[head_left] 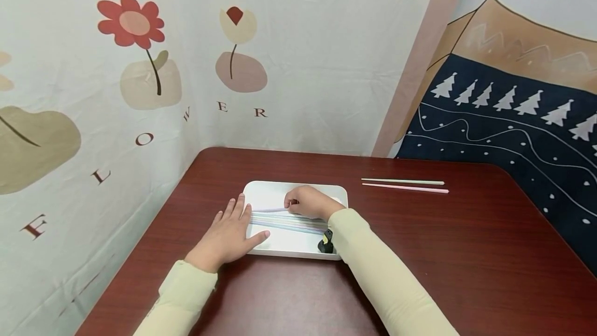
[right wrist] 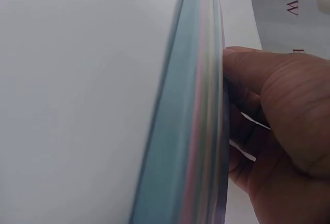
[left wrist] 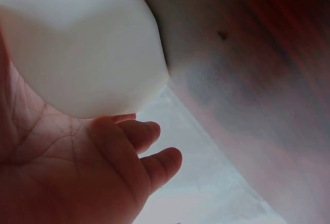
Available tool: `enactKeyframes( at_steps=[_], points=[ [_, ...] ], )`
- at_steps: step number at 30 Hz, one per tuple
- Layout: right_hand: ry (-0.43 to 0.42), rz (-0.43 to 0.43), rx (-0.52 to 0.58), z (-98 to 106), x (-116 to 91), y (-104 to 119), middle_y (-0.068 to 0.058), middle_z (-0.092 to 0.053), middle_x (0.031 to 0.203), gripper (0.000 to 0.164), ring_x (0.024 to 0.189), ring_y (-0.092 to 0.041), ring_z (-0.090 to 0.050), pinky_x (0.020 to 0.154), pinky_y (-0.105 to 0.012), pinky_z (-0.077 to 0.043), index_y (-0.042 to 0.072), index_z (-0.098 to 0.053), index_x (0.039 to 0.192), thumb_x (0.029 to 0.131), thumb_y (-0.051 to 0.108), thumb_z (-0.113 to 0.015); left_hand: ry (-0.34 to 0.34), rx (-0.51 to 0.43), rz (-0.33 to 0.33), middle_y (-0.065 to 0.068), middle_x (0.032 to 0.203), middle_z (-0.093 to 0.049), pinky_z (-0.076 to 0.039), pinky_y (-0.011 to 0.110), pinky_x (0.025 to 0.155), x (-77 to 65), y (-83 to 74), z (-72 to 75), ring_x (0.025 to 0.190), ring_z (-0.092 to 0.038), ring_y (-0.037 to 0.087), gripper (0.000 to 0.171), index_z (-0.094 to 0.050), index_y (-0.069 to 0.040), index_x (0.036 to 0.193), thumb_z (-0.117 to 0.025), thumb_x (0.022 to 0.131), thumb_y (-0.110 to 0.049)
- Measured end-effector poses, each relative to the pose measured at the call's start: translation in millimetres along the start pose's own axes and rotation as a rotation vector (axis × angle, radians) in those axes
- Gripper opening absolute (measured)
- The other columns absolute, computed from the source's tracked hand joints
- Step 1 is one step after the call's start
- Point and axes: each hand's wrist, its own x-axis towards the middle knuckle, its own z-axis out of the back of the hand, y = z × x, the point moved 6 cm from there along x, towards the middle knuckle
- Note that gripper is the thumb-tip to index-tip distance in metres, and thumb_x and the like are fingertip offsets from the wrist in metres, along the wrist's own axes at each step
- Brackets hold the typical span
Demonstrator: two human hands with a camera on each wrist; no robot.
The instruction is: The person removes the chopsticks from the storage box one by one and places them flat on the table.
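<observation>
Several pastel chopsticks [head_left: 284, 223] lie side by side across the white tray [head_left: 275, 245]. In the head view my right hand [head_left: 312, 203] reaches over the tray and pinches a purple chopstick [head_left: 270, 210] at the far side of the row. The right wrist view has the fingers and thumb of that hand [right wrist: 294, 121] curled at the edge of the row of blue, pink, yellow and green sticks [right wrist: 193, 110]. My left hand [head_left: 226, 235] rests on the tray's left edge with its fingers spread. In the left wrist view its palm [left wrist: 67, 162] lies against the tray's rounded corner [left wrist: 98, 53].
A green chopstick [head_left: 403, 181] and a pink chopstick [head_left: 406, 187] lie on the dark red table [head_left: 466, 253], right of the tray. A black device [head_left: 325, 242] is at my right wrist. A printed cloth [head_left: 298, 66] hangs behind the table.
</observation>
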Motion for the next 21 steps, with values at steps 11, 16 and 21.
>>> enactKeyframes(
  at_steps=[11,16,21],
  points=[
    [-0.084,0.008,-0.093,20.5,-3.7,7.2,0.006,-0.06,0.09,0.011,0.084,-0.012,-0.055,0.078,-0.026,-0.048,0.016,-0.069,0.096,0.098,0.007,-0.062,-0.009,-0.012,-0.009,0.028,0.16,-0.014,-0.022,0.067,0.11,0.2,-1.5,1.9,0.145,-0.015,0.049,0.096,-0.034,0.011,0.148,-0.048,0.094,-0.066],
    [-0.113,0.022,-0.139,36.1,-12.6,15.6,0.006,-0.062,0.095,0.012,0.087,-0.01,-0.058,0.08,-0.027,-0.05,0.017,-0.069,0.1,0.098,0.008,-0.062,-0.006,-0.02,-0.012,0.029,0.16,-0.014,-0.022,0.068,0.109,-0.2,-1.7,0.3,0.145,-0.016,0.051,0.098,-0.036,0.011,0.147,-0.046,0.093,-0.07],
    [-0.215,0.095,-0.191,68.2,-31.3,18.3,0.001,-0.065,0.096,0.014,0.091,-0.015,-0.061,0.082,-0.033,-0.051,0.014,-0.071,0.1,0.097,0.004,-0.061,-0.004,-0.027,-0.008,0.029,0.16,-0.013,-0.021,0.067,0.11,-0.7,-0.6,-0.3,0.145,-0.015,0.051,0.099,-0.035,0.011,0.148,-0.045,0.093,-0.07]
  ],
)
